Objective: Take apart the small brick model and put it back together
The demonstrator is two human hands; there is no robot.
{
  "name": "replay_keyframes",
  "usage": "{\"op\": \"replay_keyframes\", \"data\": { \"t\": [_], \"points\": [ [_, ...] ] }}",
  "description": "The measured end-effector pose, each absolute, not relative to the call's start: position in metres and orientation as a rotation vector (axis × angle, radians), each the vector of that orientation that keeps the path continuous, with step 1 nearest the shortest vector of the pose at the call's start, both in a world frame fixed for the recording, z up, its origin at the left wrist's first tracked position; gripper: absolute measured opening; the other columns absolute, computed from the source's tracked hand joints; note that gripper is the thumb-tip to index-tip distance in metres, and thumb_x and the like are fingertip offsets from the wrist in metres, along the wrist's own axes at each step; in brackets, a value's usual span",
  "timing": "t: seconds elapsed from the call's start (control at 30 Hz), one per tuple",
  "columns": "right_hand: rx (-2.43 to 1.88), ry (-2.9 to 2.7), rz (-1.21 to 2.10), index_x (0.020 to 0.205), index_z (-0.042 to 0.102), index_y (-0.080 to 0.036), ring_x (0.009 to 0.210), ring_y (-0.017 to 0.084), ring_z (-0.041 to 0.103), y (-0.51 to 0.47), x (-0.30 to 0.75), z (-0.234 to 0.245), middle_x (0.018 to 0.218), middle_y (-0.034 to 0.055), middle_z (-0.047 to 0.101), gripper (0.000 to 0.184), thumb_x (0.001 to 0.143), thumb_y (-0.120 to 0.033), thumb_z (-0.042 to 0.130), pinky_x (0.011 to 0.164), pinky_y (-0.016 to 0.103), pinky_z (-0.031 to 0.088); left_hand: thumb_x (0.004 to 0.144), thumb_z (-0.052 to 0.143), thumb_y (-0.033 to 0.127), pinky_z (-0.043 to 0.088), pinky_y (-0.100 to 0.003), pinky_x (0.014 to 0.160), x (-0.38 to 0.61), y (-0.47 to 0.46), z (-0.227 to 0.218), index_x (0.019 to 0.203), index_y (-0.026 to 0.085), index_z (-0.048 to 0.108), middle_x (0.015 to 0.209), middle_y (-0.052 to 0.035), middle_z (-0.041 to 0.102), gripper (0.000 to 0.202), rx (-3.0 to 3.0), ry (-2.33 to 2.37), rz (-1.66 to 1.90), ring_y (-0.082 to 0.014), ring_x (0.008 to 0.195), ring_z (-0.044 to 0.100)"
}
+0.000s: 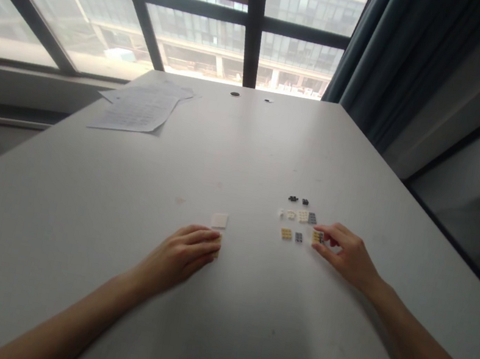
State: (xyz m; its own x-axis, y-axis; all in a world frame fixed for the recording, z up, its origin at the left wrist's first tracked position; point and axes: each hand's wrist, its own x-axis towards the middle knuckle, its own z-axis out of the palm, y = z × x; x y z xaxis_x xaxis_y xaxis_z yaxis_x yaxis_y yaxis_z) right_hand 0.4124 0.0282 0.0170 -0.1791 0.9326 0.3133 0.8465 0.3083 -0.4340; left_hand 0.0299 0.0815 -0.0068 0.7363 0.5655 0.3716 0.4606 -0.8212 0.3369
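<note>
My left hand point(183, 254) rests on the white table point(213, 329), fingers together over a small tan piece point(218, 245) that peeks out at the fingertips. Just beyond the fingers lies a white square plate point(219, 220). My right hand point(345, 254) is to the right, thumb and fingers pinched on a small tan brick point(316, 237). Left of that hand lie several small bricks in rows: a tan one point(286, 233), a grey one point(298, 237), cream and white ones point(297, 215), and two black bits point(298, 200).
Sheets of printed paper point(141, 107) lie at the far left of the table. Two small dark holes point(235, 94) sit near the far edge. Large windows point(171, 13) stand behind the table, and a dark curtain point(391, 58) hangs at the right.
</note>
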Motion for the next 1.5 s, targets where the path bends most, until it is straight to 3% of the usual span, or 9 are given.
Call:
{"op": "replay_keyframes", "data": {
  "t": [0.23,0.5,0.67,0.8,0.87,1.07,1.23,1.5],
  "points": [
    [-1.471,-2.072,0.173,0.108,0.064,-0.018,0.064,0.015,0.054,0.023,0.408,0.012,0.076,0.0024,0.059,0.027,0.09,-0.036,0.058,0.065,0.028,0.048,0.093,0.051,0.021,0.049,-0.035,0.093,0.07,0.067,-0.003,0.106,0.021,0.063,0.113,-0.0065,0.065,0.018,2.755,0.664,0.676,-0.0191,0.105,0.057],
    [-1.472,-2.021,0.136,0.104,0.065,-0.018,0.065,0.016,0.055,0.017,0.407,0.007,0.074,0.0016,0.057,0.021,0.09,-0.032,0.058,0.061,0.027,0.048,0.096,0.045,0.022,0.047,-0.033,0.086,0.161,0.056,0.006,0.09,0.017,0.059,0.097,-0.0058,0.062,0.016,2.873,0.577,0.427,-0.0189,0.096,0.055],
    [-1.457,-1.987,0.119,0.104,0.065,-0.018,0.065,0.015,0.054,0.016,0.407,0.007,0.074,0.0016,0.057,0.019,0.09,-0.03,0.058,0.06,0.026,0.048,0.094,0.048,0.023,0.047,-0.034,0.086,0.178,0.057,0.005,0.095,0.018,0.058,0.1,-0.0064,0.061,0.011,2.899,0.602,0.406,-0.0194,0.095,0.055],
    [-1.446,-1.948,0.142,0.103,0.065,-0.019,0.066,0.015,0.055,0.019,0.4,0.013,0.075,0.0014,0.057,0.017,0.089,-0.027,0.059,0.062,0.026,0.049,0.087,0.06,0.033,0.045,-0.039,0.092,0.161,0.057,0.006,0.12,0.02,0.052,0.127,-0.0099,0.054,0.036,2.926,0.652,0.532,-0.0249,0.109,0.052],
    [-1.433,-1.954,0.173,0.105,0.065,-0.02,0.067,0.015,0.056,0.023,0.393,0.018,0.078,0.0017,0.058,0.018,0.088,-0.026,0.059,0.064,0.027,0.051,0.088,0.059,0.036,0.045,-0.041,0.093,0.141,0.063,0.008,0.124,0.021,0.051,0.13,-0.0103,0.053,0.04,2.933,0.706,0.611,-0.0261,0.112,0.051],
    [-1.406,-2.186,0.256,0.112,0.062,-0.018,0.097,0.023,0.059,0.057,0.338,0.029,0.102,0.0087,0.062,0.032,0.081,-0.025,0.069,0.089,0.038,0.048,0.084,0.061,0.04,0.045,-0.043,0.095,0.061,0.106,0.008,0.117,0.022,0.059,0.121,-0.0092,0.059,0.038,2.709,1.224,0.648,-0.0263,0.109,0.053],
    [-1.451,-2.394,0.333,0.118,0.06,-0.016,0.1,0.024,0.058,0.095,0.271,0.023,0.109,0.0107,0.06,0.042,0.081,-0.035,0.069,0.089,0.036,0.047,0.081,0.062,0.045,0.04,-0.048,0.1,0.032,0.127,0.0,0.119,0.022,0.06,0.123,-0.0089,0.059,0.045,2.618,1.341,0.435,-0.0292,0.114,0.05],
    [-1.487,-2.47,0.331,0.11,0.063,-0.015,0.1,0.023,0.056,0.108,0.238,0.012,0.104,0.0105,0.06,0.026,0.089,-0.031,0.059,0.088,0.033,0.043,0.086,0.056,0.042,0.039,-0.046,0.098,0.038,0.126,-0.003,0.11,0.023,0.065,0.121,-0.0075,0.061,0.032,2.612,1.288,0.493,-0.0275,0.112,0.051]
  ]
}}
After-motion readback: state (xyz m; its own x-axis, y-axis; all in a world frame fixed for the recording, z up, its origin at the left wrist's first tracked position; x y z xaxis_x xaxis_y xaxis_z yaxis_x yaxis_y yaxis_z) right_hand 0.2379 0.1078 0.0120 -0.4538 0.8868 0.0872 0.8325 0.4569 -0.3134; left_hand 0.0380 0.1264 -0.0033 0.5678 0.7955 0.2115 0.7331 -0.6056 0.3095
